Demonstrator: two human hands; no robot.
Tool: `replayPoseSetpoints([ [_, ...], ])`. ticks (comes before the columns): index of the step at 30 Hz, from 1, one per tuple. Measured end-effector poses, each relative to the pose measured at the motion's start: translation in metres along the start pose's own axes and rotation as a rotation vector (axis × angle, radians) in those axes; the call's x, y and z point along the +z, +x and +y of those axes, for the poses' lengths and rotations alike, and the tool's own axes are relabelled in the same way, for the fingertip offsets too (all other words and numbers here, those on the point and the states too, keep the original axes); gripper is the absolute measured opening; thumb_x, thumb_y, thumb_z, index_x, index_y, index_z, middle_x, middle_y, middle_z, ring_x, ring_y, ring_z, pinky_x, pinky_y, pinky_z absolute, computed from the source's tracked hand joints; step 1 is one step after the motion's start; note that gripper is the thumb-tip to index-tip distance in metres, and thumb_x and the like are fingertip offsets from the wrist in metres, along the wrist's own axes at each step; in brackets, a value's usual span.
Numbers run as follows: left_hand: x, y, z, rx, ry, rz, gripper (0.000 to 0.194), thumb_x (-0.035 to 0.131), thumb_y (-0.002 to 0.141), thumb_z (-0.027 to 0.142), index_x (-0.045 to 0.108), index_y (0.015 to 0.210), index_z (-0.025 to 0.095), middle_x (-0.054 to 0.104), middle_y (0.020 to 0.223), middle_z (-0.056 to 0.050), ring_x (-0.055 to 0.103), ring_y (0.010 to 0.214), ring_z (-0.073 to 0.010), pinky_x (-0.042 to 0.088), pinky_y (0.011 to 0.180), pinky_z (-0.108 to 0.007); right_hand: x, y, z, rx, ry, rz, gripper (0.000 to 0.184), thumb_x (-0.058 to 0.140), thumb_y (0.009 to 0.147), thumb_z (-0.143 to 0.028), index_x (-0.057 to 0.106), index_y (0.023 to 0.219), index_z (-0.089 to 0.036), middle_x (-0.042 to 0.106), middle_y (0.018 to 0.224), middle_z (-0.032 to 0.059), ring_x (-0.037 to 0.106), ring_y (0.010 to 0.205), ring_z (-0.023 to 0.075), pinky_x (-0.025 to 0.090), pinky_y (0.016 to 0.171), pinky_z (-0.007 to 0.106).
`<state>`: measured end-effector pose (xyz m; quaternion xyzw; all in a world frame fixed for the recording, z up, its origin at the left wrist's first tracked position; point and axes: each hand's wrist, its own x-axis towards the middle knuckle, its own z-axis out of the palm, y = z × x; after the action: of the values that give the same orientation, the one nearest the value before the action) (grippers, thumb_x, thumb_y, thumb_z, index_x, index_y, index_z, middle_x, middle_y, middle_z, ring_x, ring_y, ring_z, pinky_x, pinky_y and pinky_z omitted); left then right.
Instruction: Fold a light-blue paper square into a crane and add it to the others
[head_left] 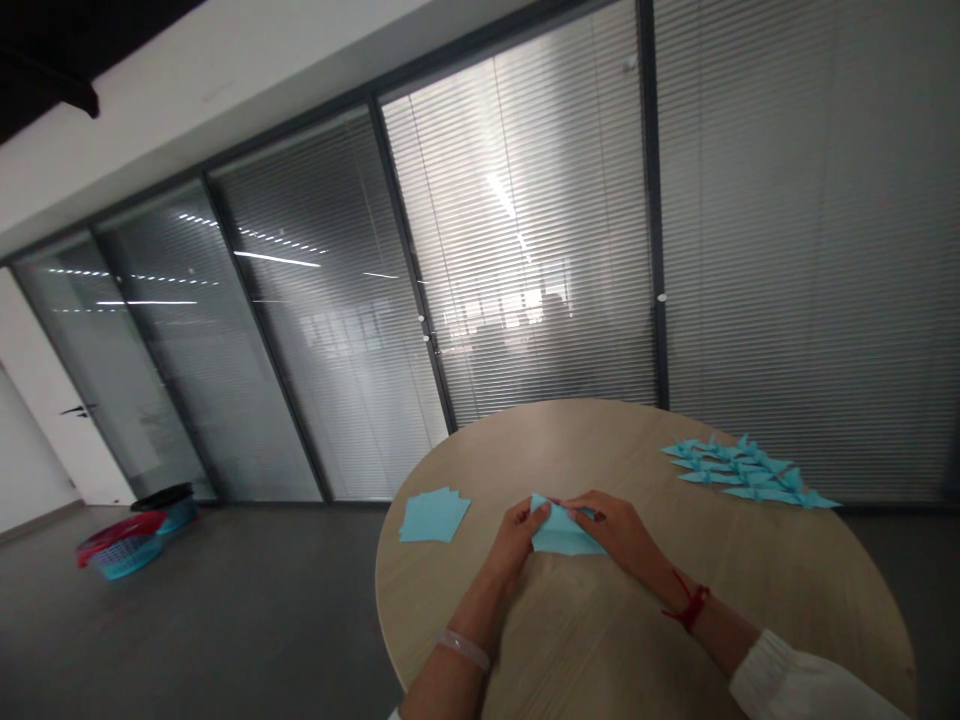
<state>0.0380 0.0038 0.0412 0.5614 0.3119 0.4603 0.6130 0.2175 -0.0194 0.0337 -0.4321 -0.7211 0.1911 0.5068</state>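
Over a big round table (600,630), the left hand (516,537) pinches the left side of a blue paper (564,540), and the right hand (611,522) pinches its top right part. The paper sits between the hands.

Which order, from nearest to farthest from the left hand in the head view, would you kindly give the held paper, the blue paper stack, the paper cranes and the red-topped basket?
1. Held paper: gripped by the left hand.
2. Blue paper stack: left side of the table.
3. Paper cranes: right side of the table.
4. Red-topped basket: on the floor, far left.
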Motion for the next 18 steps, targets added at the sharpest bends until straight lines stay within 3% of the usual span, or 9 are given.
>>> replayPoseSetpoints([
  [5,0.0023,-0.0042,0.0046,-0.03,-0.043,0.057,0.049,0.075,0.063,0.05,0.07,0.094,0.012,0.069,0.08,-0.009,0.062,0.071,-0.0188,0.045,0.068,-0.028,0.0004,-0.0009,-0.0005,0.017,0.015,-0.02,0.026,0.053,0.084,-0.038,0.071,0.097,-0.023,0.071,0.097,0.007,0.064,0.087,0.0225,0.05,0.072,0.032],
  [10,0.0028,-0.0057,0.0057,-0.046,-0.08,0.038,0.049,0.073,0.065,0.051,0.069,0.096,0.012,0.07,0.086,-0.011,0.064,0.076,-0.0219,0.046,0.074,-0.03,-0.0004,-0.0003,0.0023,0.043,0.042,0.019,0.028,0.05,0.086,-0.036,0.071,0.097,-0.022,0.071,0.1,0.0078,0.064,0.092,0.0233,0.05,0.08,0.034],
  [18,-0.0021,-0.0023,0.0011,-0.06,-0.082,0.094,0.05,0.074,0.062,0.049,0.068,0.094,0.011,0.07,0.082,-0.011,0.063,0.074,-0.0231,0.046,0.065,-0.029,-0.0006,-0.0003,0.0071,-0.018,0.036,-0.001,0.036,0.043,0.089,-0.041,0.068,0.105,-0.021,0.069,0.106,0.0096,0.063,0.098,0.0237,0.05,0.085,0.037],
])
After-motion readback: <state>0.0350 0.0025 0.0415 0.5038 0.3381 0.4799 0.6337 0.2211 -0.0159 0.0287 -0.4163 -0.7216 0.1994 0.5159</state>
